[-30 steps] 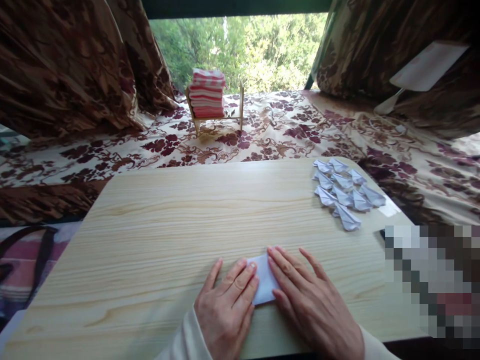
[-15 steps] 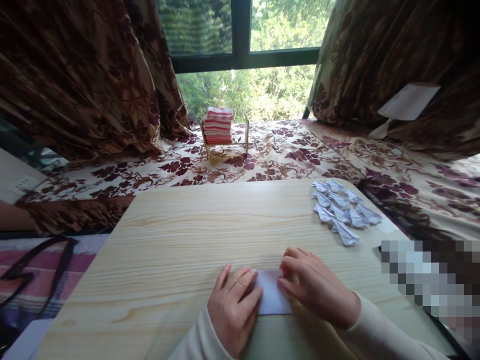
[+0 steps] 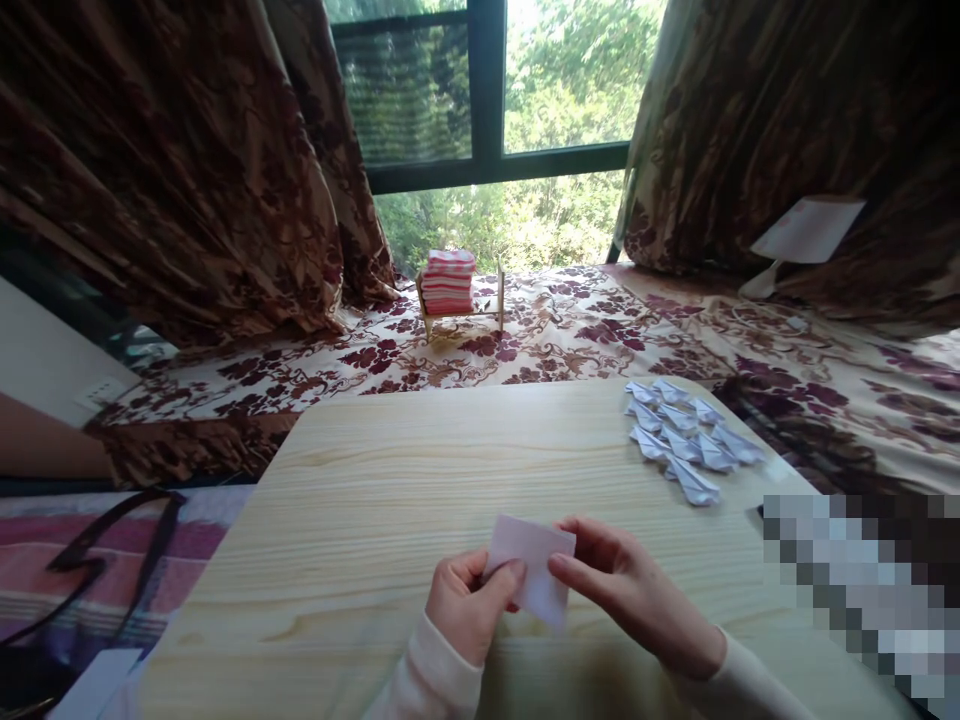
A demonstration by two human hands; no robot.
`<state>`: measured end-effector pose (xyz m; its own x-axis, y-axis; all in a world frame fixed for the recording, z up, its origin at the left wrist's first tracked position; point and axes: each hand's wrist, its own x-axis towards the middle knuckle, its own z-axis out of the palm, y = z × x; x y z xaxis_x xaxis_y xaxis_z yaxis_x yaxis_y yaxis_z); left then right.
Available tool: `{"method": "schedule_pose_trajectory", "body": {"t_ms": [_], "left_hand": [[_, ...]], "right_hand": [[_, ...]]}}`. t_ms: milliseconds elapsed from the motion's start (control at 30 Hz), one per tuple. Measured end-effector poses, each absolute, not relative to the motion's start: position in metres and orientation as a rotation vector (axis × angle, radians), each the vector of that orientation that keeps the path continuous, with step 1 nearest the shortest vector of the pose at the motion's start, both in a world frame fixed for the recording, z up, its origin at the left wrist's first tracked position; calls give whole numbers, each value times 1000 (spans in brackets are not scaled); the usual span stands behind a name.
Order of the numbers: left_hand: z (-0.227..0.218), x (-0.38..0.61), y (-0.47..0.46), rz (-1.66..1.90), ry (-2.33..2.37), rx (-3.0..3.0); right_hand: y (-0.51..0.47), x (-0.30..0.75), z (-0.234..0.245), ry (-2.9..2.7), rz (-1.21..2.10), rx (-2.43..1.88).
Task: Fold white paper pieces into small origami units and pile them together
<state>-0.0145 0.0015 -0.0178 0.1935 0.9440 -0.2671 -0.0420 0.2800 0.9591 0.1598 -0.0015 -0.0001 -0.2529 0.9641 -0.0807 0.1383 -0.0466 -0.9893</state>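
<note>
A small white sheet of paper (image 3: 534,550), roughly square, is held up and tilted above the wooden table. My left hand (image 3: 472,600) pinches its left side, thumb on the front and fingers behind. At the right edge, my right hand (image 3: 630,590) has its thumb on the front of the sheet, while its other fingers reach behind it. Whether the sheet is folded in layers is hard to make out. Several folded white paper pieces (image 3: 681,438) lie grouped at the table's far right corner.
The pale wooden table (image 3: 360,480) fills the front. Behind it, a small stand with folded pink-striped cloths (image 3: 448,283) and a white lamp (image 3: 808,232) rest on the flowered window seat. A dark strap (image 3: 97,560) and white sheets (image 3: 94,685) lie at the left.
Both hands have lifted the paper off the table and tilted it. My left hand has gone from lying flat on it to pinching it. The whole view has shifted slightly.
</note>
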Motion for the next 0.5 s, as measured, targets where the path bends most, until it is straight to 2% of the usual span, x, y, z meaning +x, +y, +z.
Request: {"method": "schedule_pose_trajectory", "body": {"t_ms": [167, 500], "left_hand": [[-9, -13, 0, 834, 1123, 897], [-8, -10, 0, 743, 1000, 610]], "right_hand": [[-7, 157, 3, -1362, 1468, -1198], [-10, 159, 5, -1659, 1060, -1038]]}}
